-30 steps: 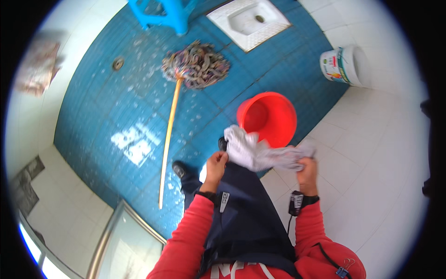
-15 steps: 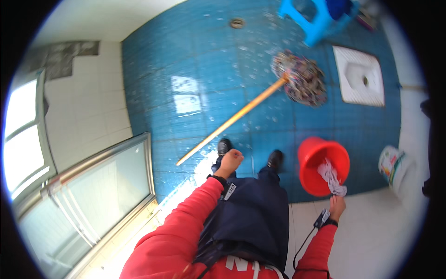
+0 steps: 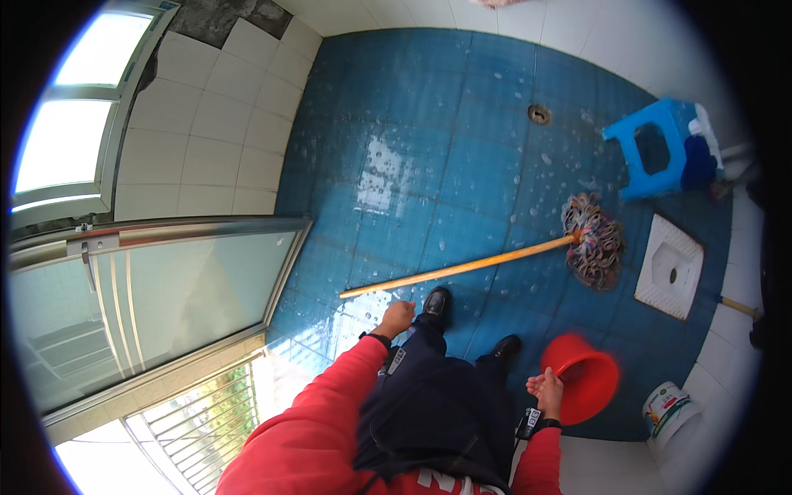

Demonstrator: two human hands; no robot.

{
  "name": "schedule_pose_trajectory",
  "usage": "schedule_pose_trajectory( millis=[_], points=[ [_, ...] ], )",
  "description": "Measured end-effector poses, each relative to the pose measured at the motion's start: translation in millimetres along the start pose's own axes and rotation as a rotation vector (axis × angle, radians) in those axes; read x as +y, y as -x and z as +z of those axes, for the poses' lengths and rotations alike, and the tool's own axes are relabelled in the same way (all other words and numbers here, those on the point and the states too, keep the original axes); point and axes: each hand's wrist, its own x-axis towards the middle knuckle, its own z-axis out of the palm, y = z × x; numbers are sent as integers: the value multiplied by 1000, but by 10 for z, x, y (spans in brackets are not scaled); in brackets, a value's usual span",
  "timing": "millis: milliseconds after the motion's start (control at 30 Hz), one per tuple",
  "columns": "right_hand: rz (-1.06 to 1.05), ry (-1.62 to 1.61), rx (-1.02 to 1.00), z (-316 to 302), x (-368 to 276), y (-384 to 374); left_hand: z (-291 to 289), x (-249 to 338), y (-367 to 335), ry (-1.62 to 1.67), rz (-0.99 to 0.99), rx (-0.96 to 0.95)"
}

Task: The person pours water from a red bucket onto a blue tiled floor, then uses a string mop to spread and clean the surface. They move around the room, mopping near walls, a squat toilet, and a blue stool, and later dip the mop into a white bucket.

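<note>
My right hand (image 3: 545, 391) is closed at the near left rim of a red bucket (image 3: 596, 386), thumb against its edge. The bucket leans over with its mouth toward me, and its far side is blurred. No cloth shows in the part of its inside that I can see. My left hand (image 3: 398, 318) hangs loosely curled above the floor by my left shoe, with nothing visible in it. Beyond it lies a mop with a wooden handle (image 3: 462, 267) and a head of multicoloured strips (image 3: 596, 241); its handle end is near my left hand.
Wet blue floor tiles (image 3: 462, 157) carry foam spots and a drain (image 3: 539, 114). At the right are a blue plastic stool (image 3: 652, 148), a white squat toilet (image 3: 670, 266) and a white tub (image 3: 670, 411). A framed glass door (image 3: 194, 301) stands at the left.
My right hand held a whitish cloth over the bucket; now the cloth is out of sight and the hand is on the rim. The bucket has tilted. My view has shifted and turned.
</note>
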Motion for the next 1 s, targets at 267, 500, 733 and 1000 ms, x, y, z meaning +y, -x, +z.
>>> schedule_pose_trajectory(
  millis=[267, 500, 733, 1000],
  points=[
    [-83, 29, 83, 545, -296, -136, -553, -673, -369, -245, 431, 172],
    [-26, 201, 71, 1355, 170, -672, -637, -1548, -9, 226, -131, -81],
    [-32, 187, 43, 1798, -95, -364, -952, -1617, 192, 575, -421, -186],
    [-36, 154, 112, 1488, -623, -428, -981, -1082, 52, 549, -447, -305]
  ],
)
